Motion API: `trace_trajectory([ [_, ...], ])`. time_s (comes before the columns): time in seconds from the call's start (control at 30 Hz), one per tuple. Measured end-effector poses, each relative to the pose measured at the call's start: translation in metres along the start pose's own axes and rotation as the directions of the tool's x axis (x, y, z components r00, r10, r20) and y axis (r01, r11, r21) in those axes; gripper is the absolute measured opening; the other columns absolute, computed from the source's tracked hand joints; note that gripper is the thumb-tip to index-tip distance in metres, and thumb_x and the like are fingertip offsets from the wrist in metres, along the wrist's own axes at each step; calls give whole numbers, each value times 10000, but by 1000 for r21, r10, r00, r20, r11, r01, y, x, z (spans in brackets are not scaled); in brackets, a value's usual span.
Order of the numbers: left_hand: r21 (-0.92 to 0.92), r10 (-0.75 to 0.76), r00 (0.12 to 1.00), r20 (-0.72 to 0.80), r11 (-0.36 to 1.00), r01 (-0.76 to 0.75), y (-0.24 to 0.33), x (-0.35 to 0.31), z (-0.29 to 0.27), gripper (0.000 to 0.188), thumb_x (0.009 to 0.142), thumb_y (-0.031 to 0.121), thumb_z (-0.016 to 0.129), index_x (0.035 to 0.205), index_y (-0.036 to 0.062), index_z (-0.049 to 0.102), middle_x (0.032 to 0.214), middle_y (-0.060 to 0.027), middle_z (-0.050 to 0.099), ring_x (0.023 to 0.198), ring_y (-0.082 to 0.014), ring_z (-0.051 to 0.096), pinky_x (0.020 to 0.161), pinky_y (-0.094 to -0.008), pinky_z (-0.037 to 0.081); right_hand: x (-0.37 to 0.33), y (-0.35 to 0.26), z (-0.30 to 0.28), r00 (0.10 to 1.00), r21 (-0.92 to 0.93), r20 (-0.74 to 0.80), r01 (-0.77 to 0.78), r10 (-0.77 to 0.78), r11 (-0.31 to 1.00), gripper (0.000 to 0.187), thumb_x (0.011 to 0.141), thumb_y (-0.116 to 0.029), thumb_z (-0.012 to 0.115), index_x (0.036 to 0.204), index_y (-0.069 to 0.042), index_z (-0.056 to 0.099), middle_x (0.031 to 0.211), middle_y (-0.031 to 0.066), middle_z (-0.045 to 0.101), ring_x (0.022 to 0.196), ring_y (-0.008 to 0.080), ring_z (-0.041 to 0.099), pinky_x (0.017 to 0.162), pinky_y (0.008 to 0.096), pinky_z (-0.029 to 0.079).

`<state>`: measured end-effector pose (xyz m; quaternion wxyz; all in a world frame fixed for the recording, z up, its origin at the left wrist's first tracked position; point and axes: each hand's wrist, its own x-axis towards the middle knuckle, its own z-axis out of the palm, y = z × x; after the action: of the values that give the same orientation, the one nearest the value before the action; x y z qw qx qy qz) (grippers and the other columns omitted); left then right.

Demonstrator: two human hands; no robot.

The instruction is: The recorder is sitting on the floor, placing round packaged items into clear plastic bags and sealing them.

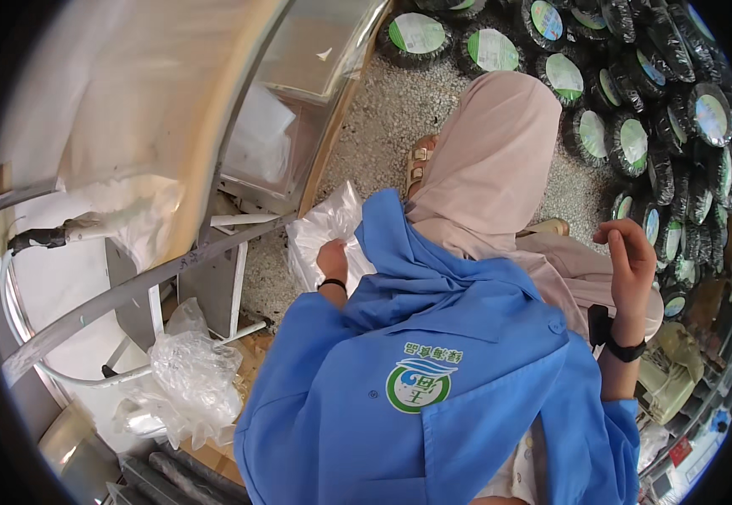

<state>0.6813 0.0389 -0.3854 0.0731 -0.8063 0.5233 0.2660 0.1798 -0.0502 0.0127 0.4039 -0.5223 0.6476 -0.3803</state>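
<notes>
Blue jacket [332, 412], left hand [333, 262] gripping clear plastic [315, 240], long axis forward, right hand [631, 263] unclenched

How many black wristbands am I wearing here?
2: a thin black band around the wrist of the left hand, a wider black band around that of the right hand. Blue fabric sleeves may hide others.

A: Over on the left, plastic bags [317, 225] in the left hand [333, 261], floor [374, 97] stretching beyond them!
B: And far right, packs [633, 141] piled past the right hand [631, 263]!
A: A rail [155, 279] runs left of those bags?
B: Yes, plastic film [193, 366] on its near side, plastic sheets [258, 135] on its far side, and a sandal [419, 160] farther right on the floor, between sheets and packs
</notes>
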Motion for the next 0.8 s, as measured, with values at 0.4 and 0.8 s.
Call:
trace_trajectory([
  [0.4, 215, 60, 986, -156, 976, -26, -28, -43, 16, 545, 769, 419, 765, 1189, 104, 617, 1268, -131, 590, 1251, -352, 492, 987, -457, 476, 10, -70, 112, 653, 63, 675, 413, -344, 908, 176, 867, -21, 665, 1043, -12, 662, 945, 128, 663, 839, 254, 667, 762, 328, 534],
  [0.8, 140, 715, 409, -568, 573, -807, 139, -111, -190, 182, 733, 128, 655, 914, 135, 684, 804, -49, 630, 682, -275, 582, 581, -398, 471, 9, -70, 139, 803, 192, 596, -116, -22, 974, 351, 981, -186, 588, 1237, 54, 597, 1121, 166, 665, 1011, 200, 650, 881, 289, 501],
])
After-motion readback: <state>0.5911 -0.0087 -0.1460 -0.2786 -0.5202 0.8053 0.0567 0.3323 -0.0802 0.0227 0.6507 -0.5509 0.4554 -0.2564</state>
